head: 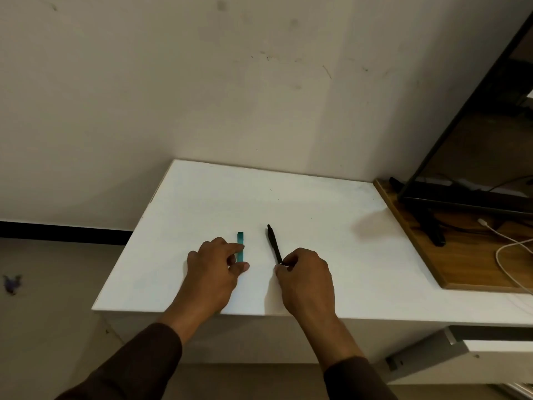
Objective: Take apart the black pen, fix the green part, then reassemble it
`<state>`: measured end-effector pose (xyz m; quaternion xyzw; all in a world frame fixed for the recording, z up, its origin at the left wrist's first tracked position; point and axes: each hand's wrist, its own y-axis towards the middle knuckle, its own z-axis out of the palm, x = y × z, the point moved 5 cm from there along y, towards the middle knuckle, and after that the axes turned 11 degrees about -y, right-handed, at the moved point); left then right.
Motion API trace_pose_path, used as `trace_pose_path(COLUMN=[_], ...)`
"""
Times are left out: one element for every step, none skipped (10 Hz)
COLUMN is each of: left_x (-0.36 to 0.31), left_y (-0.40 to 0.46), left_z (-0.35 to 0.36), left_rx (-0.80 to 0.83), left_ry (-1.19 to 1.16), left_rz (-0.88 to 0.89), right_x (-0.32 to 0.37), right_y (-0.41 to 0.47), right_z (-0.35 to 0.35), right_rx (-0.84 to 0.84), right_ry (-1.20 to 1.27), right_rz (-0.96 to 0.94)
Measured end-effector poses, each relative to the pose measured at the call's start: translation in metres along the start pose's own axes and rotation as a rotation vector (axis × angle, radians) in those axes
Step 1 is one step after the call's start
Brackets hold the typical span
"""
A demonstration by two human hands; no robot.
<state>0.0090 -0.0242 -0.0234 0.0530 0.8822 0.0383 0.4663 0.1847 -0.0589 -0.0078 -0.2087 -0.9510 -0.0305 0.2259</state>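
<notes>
Head view: L hand [215, 262] pinching green part [240, 246], R hand [304, 272] gripping black pen [274, 243], white table [317, 255].

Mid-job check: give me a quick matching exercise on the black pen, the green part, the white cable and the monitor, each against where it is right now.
Things:
1. black pen
2. green part
3. white cable
4. monitor

Places:
A. on the wooden board, loose at the right edge
B. on the white table, near end pinched by the right hand
C. leaning at the far right, behind the wooden board
D. on the white table, under the left hand's fingertips

Pairs: 1-B, 2-D, 3-A, 4-C
</notes>
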Motion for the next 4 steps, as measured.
trace_pose_path(left_x=[0.001,0.003,0.005,0.007], left_y=[0.005,0.008,0.006,0.002], left_z=[0.006,0.008,0.007,-0.001], left_rx=[-0.011,-0.020,0.008,0.021], left_ry=[0.016,0.052,0.025,-0.027], left_rz=[0.034,0.060,0.056,0.025], right_x=[0.004,0.009,0.009,0.002], right_y=[0.004,0.008,0.007,0.004], right_z=[0.007,0.012,0.014,0.003], right_rx=[-0.011,-0.017,-0.012,-0.053], right_ry=[0.045,0.074,0.095,0.117], right_rz=[-0.020,-0.028,-0.030,-0.044])
